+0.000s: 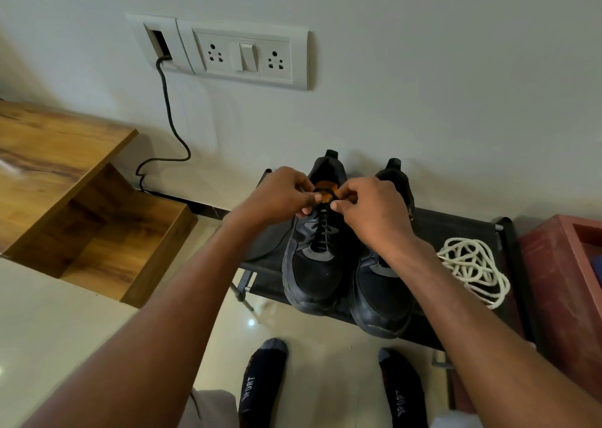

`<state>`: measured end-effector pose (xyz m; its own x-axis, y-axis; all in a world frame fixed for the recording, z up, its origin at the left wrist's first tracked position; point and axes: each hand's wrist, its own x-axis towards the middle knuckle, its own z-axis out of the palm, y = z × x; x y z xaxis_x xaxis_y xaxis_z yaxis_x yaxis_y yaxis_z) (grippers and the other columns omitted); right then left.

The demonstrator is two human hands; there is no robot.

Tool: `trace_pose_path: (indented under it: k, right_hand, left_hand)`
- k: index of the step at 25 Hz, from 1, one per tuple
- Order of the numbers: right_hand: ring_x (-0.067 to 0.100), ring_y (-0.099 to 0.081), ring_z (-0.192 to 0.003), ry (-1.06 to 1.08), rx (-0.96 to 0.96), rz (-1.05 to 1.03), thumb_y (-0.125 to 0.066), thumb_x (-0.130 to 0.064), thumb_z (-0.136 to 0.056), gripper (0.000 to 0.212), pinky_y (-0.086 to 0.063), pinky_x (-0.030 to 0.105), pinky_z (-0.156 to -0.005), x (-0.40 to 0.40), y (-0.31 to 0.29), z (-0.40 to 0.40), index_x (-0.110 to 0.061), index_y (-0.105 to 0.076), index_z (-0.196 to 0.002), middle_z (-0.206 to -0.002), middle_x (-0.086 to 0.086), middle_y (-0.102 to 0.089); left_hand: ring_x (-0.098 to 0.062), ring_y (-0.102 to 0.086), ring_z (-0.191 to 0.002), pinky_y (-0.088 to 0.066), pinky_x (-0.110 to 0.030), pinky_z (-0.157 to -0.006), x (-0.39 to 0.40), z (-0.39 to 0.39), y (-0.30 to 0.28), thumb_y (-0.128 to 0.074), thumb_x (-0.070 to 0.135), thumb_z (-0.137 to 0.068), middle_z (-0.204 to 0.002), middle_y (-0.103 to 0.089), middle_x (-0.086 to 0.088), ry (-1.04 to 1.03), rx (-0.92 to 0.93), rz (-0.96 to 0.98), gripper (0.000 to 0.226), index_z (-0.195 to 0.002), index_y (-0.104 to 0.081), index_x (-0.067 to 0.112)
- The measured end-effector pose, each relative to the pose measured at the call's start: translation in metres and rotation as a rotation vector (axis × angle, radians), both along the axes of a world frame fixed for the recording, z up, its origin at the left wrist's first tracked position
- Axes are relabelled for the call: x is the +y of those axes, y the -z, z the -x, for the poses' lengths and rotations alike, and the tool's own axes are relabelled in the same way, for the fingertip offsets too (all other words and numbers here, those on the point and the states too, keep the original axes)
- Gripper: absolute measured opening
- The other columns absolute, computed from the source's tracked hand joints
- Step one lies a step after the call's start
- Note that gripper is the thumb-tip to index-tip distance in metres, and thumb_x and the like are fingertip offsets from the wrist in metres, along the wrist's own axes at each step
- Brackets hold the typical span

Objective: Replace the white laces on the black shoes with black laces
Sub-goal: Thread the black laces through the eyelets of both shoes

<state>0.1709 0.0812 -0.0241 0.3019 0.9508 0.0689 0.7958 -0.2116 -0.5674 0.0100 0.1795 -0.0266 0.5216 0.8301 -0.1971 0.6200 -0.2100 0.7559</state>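
- Your left hand (277, 193) and right hand (368, 209) were both curled at the top of the left shoe (317, 248), each pinching an end of the black lace (321, 229) near the top eyelets.
- You would have done best to pull both ends evenly and snug before tying.
- The right shoe (384, 284) touched the first, partly hidden under your right forearm; its lacing could not be seen.
- The white laces (472, 268) lay heaped on the rack (456, 225), just right of the shoes.
- The wall (423, 85) stood close behind; open room lay toward you.
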Motion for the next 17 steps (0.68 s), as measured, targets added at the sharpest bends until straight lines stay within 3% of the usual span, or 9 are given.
trace_pose_path:
  k: [3, 6, 7, 9, 11, 14, 17]
  right_hand:
    - [0.022, -0.072, -0.082, 0.138, -0.086, 0.004, -0.074, -0.029, -0.097, 0.010, -0.061, 0.038, -0.075, 0.000, -0.005, -0.007, -0.020, -0.079, -0.099, -0.089, 0.001, -0.075]
    - [0.029, -0.071, -0.082, 0.274, -0.178, 0.025, -0.073, -0.023, -0.096, 0.009, -0.060, 0.039, -0.073, -0.001, -0.004, -0.017, -0.015, -0.079, -0.097, -0.089, 0.006, -0.073]
    - [0.029, -0.071, -0.085, 0.228, -0.162, 0.015, -0.074, -0.020, -0.095, 0.009, -0.059, 0.038, -0.075, -0.001, -0.004, -0.015, -0.016, -0.078, -0.101, -0.093, 0.006, -0.074]
    - [0.024, -0.071, -0.093, 0.097, -0.069, 0.000, -0.078, -0.018, -0.093, 0.027, -0.059, 0.037, -0.082, -0.001, -0.004, -0.008, -0.020, -0.073, -0.119, -0.104, 0.002, -0.075]
    - [0.019, -0.070, -0.093, 0.037, 0.030, 0.030, -0.081, -0.023, -0.091, 0.038, -0.060, 0.040, -0.085, 0.000, -0.002, -0.003, -0.022, -0.068, -0.126, -0.101, -0.001, -0.074]
    - [0.016, -0.069, -0.079, 0.049, -0.017, 0.050, -0.078, -0.030, -0.094, 0.014, -0.060, 0.036, -0.077, 0.002, 0.000, -0.007, -0.021, -0.078, -0.105, -0.086, -0.003, -0.072]
    - [0.018, -0.063, -0.072, 0.159, -0.117, 0.034, -0.074, -0.031, -0.098, 0.015, -0.051, 0.031, -0.068, 0.001, -0.002, -0.012, -0.017, -0.079, -0.095, -0.080, -0.002, -0.068]
  left_hand:
    - [-0.014, -0.074, -0.061, -0.059, -0.029, -0.071, 0.000, 0.003, 0.001, -0.078, 0.018, -0.091, -0.062, -0.074, -0.001, -0.082, 0.006, -0.116, 0.011, -0.081, -0.076, 0.016]
    - [-0.011, -0.073, -0.061, -0.062, -0.036, -0.075, 0.004, 0.010, 0.011, -0.080, 0.022, -0.087, -0.058, -0.072, 0.004, -0.238, 0.100, -0.232, 0.012, -0.077, -0.073, 0.022]
    - [-0.012, -0.073, -0.063, -0.062, -0.038, -0.077, 0.004, 0.010, 0.013, -0.080, 0.021, -0.086, -0.061, -0.073, 0.004, -0.229, 0.105, -0.207, 0.008, -0.082, -0.074, 0.023]
    - [-0.012, -0.074, -0.068, -0.062, -0.038, -0.080, 0.004, 0.007, 0.013, -0.080, 0.020, -0.087, -0.066, -0.075, 0.002, -0.153, 0.097, -0.152, 0.007, -0.088, -0.074, 0.022]
    - [-0.011, -0.074, -0.066, -0.061, -0.034, -0.078, 0.002, 0.001, 0.009, -0.079, 0.020, -0.089, -0.065, -0.075, 0.001, -0.102, 0.058, -0.116, 0.005, -0.087, -0.074, 0.020]
    - [-0.011, -0.071, -0.064, -0.054, -0.030, -0.066, 0.001, -0.003, 0.013, -0.080, 0.026, -0.088, -0.059, -0.071, 0.003, -0.113, 0.093, -0.176, 0.014, -0.076, -0.074, 0.022]
    - [-0.017, -0.070, -0.070, -0.053, -0.031, -0.065, 0.008, 0.003, 0.020, -0.083, 0.030, -0.086, -0.066, -0.071, 0.003, -0.226, 0.179, -0.225, 0.018, -0.072, -0.075, 0.022]
